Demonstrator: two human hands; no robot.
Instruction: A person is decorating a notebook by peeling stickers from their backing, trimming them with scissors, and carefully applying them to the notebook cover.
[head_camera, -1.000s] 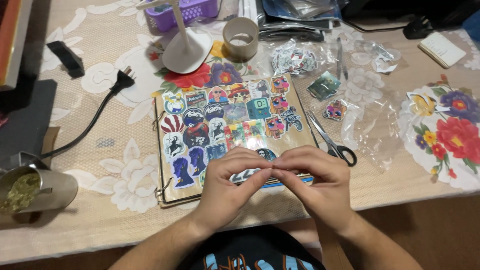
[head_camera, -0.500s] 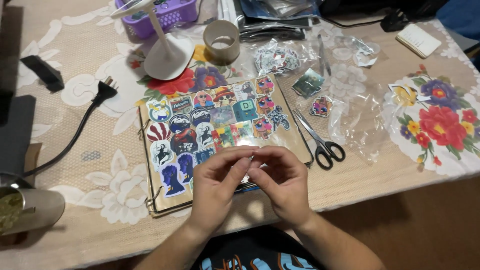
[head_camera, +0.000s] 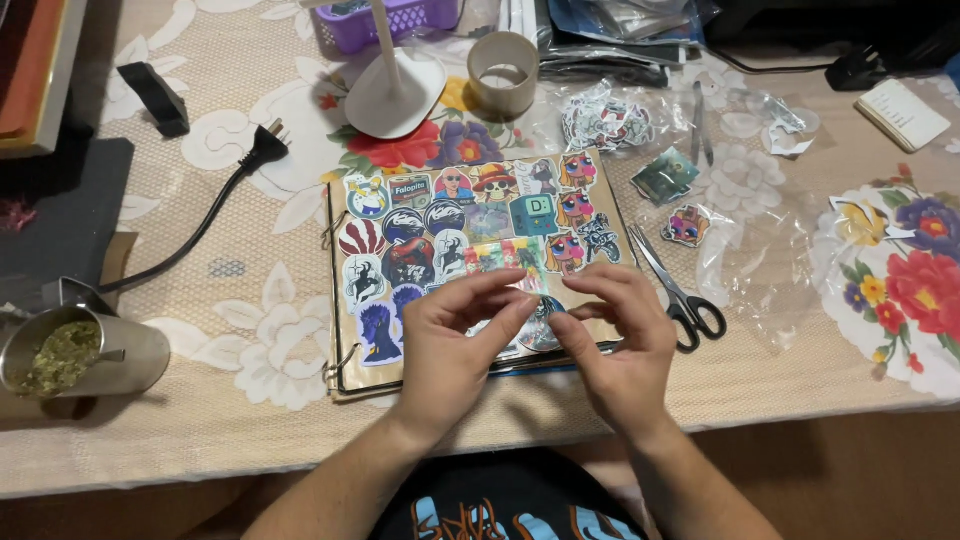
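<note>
A brown notebook (head_camera: 440, 235) covered with several colourful stickers lies flat on the table in front of me. My left hand (head_camera: 455, 340) and my right hand (head_camera: 615, 345) hover together over its near edge. Between the fingertips of both hands I pinch a small round sticker (head_camera: 540, 318) with a pale backing. Both hands hide the lower right part of the notebook cover. A loose sticker (head_camera: 686, 225) lies just right of the notebook.
Black-handled scissors (head_camera: 678, 290) lie right of the notebook. Clear plastic wrappers (head_camera: 760, 260) and a sticker pile (head_camera: 603, 122) spread beyond. A tape roll (head_camera: 503, 72), white lamp base (head_camera: 396, 92), purple basket (head_camera: 385, 18), black plug and cord (head_camera: 255, 155) and metal cup (head_camera: 85, 355) stand around.
The view has shifted slightly and my hands have stayed together over the notebook's near edge, fingers working at the small sticker. Nothing else on the table has moved.
</note>
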